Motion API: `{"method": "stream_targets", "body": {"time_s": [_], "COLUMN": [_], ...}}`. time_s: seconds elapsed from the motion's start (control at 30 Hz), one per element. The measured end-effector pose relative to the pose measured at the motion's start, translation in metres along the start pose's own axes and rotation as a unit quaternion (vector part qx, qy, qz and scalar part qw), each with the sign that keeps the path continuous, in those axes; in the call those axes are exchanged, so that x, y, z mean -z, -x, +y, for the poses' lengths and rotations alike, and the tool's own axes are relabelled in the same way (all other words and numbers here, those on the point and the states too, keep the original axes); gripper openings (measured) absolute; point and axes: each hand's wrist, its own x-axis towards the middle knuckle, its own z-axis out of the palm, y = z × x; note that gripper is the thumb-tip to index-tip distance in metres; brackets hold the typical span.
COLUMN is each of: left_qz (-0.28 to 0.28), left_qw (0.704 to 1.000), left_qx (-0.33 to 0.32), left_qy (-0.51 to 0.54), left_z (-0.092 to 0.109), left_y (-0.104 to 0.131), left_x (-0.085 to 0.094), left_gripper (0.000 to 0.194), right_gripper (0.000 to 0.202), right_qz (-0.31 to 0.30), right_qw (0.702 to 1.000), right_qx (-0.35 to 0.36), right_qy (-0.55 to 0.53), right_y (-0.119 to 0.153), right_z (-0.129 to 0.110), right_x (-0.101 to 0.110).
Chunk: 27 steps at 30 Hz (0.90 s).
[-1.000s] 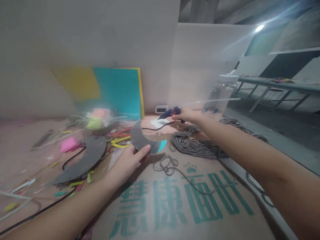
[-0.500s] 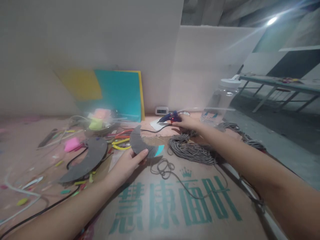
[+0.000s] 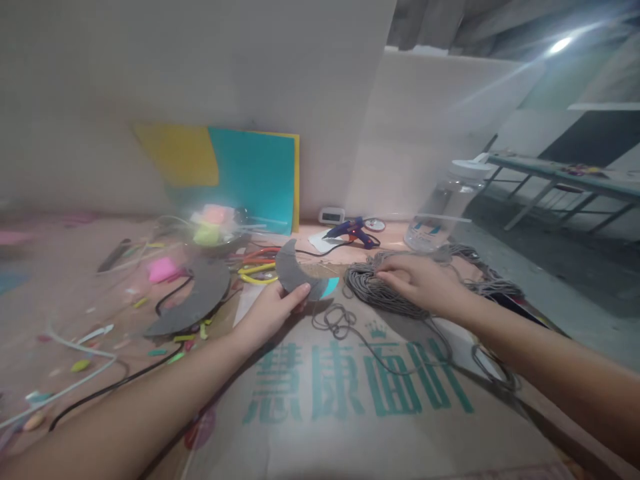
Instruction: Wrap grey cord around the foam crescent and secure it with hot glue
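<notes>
A grey crescent-shaped piece (image 3: pixel 295 272) with a teal tip is pinched in my left hand (image 3: pixel 273 310), thumb on its front face. The crescent is held above the cardboard sheet (image 3: pixel 300 443) with green lettering. My right hand (image 3: pixel 417 280) is over the bundle of grey cord (image 3: pixel 367 283), its fingers loosely curled together; I see nothing in them. From that bundle a loose strand trails across the cardboard. Beyond the hands, a blue glue gun (image 3: pixel 347 229) with a red light lies on a white scrap of paper (image 3: pixel 320 241).
Left are a larger grey crescent (image 3: pixel 200 300), pink clay (image 3: pixel 163 269), scattered bits and a black cable. Yellow-handled scissors (image 3: pixel 257 273) lie behind my left hand. Teal and yellow sheets (image 3: pixel 255 180) lean on the wall. A small digital clock (image 3: pixel 331 215) and a clear bottle (image 3: pixel 443 210) stand behind.
My right hand has let go of the glue gun and come back toward me, over the cord bundle. The left hand still holds the crescent; the view has shifted slightly.
</notes>
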Motion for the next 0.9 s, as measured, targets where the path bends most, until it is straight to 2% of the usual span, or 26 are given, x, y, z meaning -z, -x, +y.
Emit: {"method": "stream_targets", "body": {"time_s": [0.13, 0.27, 0.37, 0.43, 0.5, 0.57, 0.63, 0.7, 0.8, 0.9], "left_qz": [0.008, 0.021, 0.027, 0.027, 0.027, 0.031, 0.04, 0.045, 0.042, 0.048], "left_qw": [1.0, 0.998, 0.998, 0.998, 0.998, 0.997, 0.996, 0.995, 0.995, 0.993], "left_qx": [-0.018, -0.048, -0.053, -0.045, -0.046, -0.06, -0.07, -0.068, -0.06, -0.034], "left_qy": [-0.01, -0.027, -0.025, -0.02, -0.018, -0.028, -0.044, -0.053, -0.071, -0.099], "left_z": [0.001, -0.003, -0.007, -0.009, -0.009, -0.008, -0.005, -0.003, 0.0, 0.001], "left_y": [0.001, 0.0, -0.001, -0.001, -0.001, -0.001, -0.001, -0.001, 0.0, 0.002], "left_x": [0.002, 0.004, 0.005, 0.006, 0.005, 0.005, 0.005, 0.004, 0.003, 0.002], "left_gripper": [0.036, 0.032, 0.034, 0.037, 0.037, 0.035, 0.035, 0.035, 0.036, 0.036], "right_gripper": [0.024, 0.022, 0.03, 0.037, 0.038, 0.033, 0.027, 0.018, 0.014, 0.017], "right_qz": [-0.044, -0.076, -0.098, -0.148, -0.196, -0.207, -0.193, -0.177, -0.128, -0.05], "right_qw": [0.997, 0.99, 0.982, 0.955, 0.903, 0.853, 0.833, 0.841, 0.885, 0.946], "right_qx": [0.014, 0.044, -0.004, -0.075, -0.133, -0.157, -0.159, -0.158, -0.129, -0.018], "right_qy": [-0.055, -0.114, -0.162, -0.244, -0.359, -0.453, -0.493, -0.487, -0.429, -0.32], "right_y": [0.012, 0.011, 0.002, -0.005, -0.01, -0.012, -0.01, -0.007, -0.003, 0.0], "right_z": [-0.035, -0.055, -0.065, -0.072, -0.079, -0.083, -0.084, -0.082, -0.074, -0.065], "right_x": [-0.013, -0.033, -0.045, -0.051, -0.058, -0.066, -0.074, -0.079, -0.082, -0.083]}}
